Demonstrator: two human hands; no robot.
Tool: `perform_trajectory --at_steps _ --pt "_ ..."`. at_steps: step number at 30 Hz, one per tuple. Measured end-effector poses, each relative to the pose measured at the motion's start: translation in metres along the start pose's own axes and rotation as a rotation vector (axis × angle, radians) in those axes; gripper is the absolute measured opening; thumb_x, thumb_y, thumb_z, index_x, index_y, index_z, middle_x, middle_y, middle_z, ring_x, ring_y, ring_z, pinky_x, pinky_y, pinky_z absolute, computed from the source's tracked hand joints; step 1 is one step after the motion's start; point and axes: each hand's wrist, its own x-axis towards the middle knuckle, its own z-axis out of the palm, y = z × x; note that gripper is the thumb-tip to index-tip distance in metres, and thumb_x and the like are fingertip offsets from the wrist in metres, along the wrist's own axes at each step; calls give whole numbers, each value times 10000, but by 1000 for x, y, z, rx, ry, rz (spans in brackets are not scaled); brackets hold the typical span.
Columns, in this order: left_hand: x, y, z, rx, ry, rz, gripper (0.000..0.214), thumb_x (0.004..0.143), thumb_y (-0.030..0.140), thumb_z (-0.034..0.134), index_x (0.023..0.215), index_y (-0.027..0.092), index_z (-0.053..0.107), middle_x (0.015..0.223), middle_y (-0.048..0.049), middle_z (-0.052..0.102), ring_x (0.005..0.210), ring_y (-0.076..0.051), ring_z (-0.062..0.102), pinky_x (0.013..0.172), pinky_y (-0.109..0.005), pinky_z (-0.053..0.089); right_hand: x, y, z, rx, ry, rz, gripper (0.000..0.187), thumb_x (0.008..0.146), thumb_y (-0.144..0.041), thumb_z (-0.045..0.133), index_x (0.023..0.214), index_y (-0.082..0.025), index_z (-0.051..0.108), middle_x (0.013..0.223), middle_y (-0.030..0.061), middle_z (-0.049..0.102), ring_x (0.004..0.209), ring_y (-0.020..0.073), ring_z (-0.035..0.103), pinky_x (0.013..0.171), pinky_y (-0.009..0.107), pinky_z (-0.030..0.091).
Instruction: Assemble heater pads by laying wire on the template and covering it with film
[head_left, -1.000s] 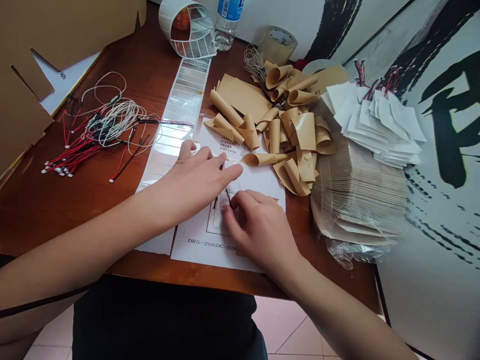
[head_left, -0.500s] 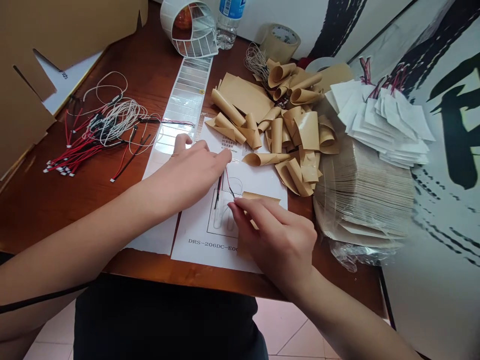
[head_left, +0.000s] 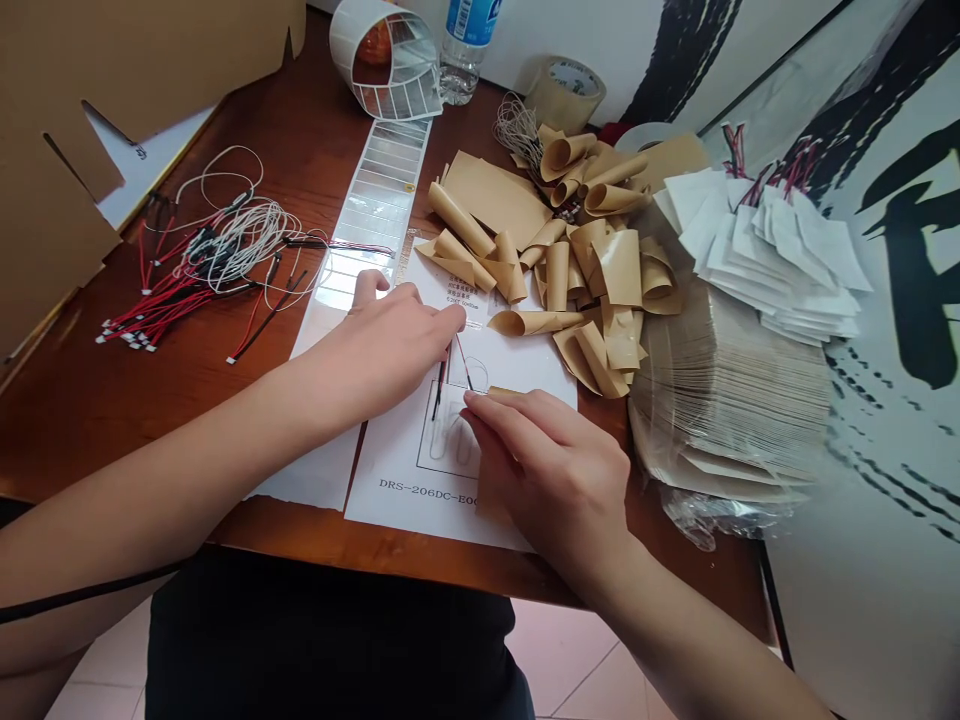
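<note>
Right hand (head_left: 559,460) in close, its grip pinching the dark end of a thin red wire (head_left: 462,358) between thumb and forefinger! That wire slants up over the printed sheet (head_left: 390,455) to the left hand (head_left: 405,338), back upward; its fingertips are partly hidden, so I cannot tell whether that grip is closed on anything. Just beside, a dark-ended lead (head_left: 438,392) drops from under the left hand onto the printed rectangle. Brown paper (head_left: 491,505) peeks out beneath the right hand. Left side of the desk (head_left: 67,430), a tangle of wires (head_left: 225,250)! Rolled kraft papers (head_left: 556,275) crowd the sheet's far corner, and white packets (head_left: 810,250) top a plastic-wrapped stack (head_left: 765,370) at right.
</note>
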Motion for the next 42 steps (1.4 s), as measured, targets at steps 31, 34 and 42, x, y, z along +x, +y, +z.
perform_trajectory --at_steps 31,34,42 --pt "1 4 -6 16 -60 -26 292 961 143 504 1223 150 634 897 -113 700 1057 -343 622 1003 -598 374 1 5 2 156 -137 -21 230 965 -103 560 1066 -221 730 930 45 765 795 159 706 687 278 577" --pt "0 2 -3 12 -32 -13 281 982 160 468 1204 155 640 880 -114 691 1041 -337 622 991 -591 376 -1 5 2 55 -91 -104 259 954 -59 560 1074 -216 727 908 50 778 770 173 699 670 289 560" --pt "0 -3 -5 -31 -59 5 409 939 28 365 1163 200 660 886 -99 721 1050 -325 596 994 -544 320 -1 4 -1 -47 51 -50 115 943 -93 638 900 -188 686 779 10 779 654 131 712 540 239 466"
